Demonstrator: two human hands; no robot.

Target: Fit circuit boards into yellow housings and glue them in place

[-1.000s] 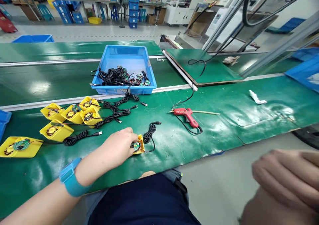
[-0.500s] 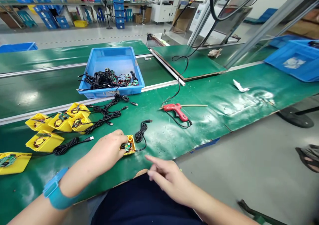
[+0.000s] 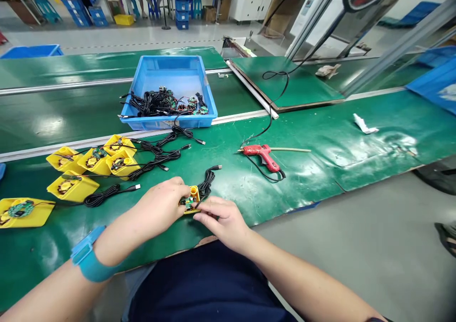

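A small yellow plastic housing (image 3: 194, 189) with a green circuit board (image 3: 187, 202) inside stands at the front of the bench. My left hand (image 3: 164, 201) grips its left side, fingers curled over the edge. My right hand (image 3: 223, 220) is at its right side, thumb and forefinger pinched on the black cable (image 3: 202, 198) where it leaves the housing. The rest of that cable lies in a tied bundle (image 3: 207, 182) just behind. A red glue gun (image 3: 261, 155) with a glue stick in its back lies farther right.
Several yellow housings (image 3: 73, 187) with boards and cables lie at the left. Behind them, a blue bin (image 3: 171, 122) holds tangled cables and boards. A crumpled white scrap (image 3: 364, 124) lies on the green bench (image 3: 302, 184) at the right, and a black cord (image 3: 270, 115) hangs down to the glue gun.
My right hand has come in from the lower right and closed on the cable at the housing. My left hand stays on the housing. The whole view has shifted slightly.
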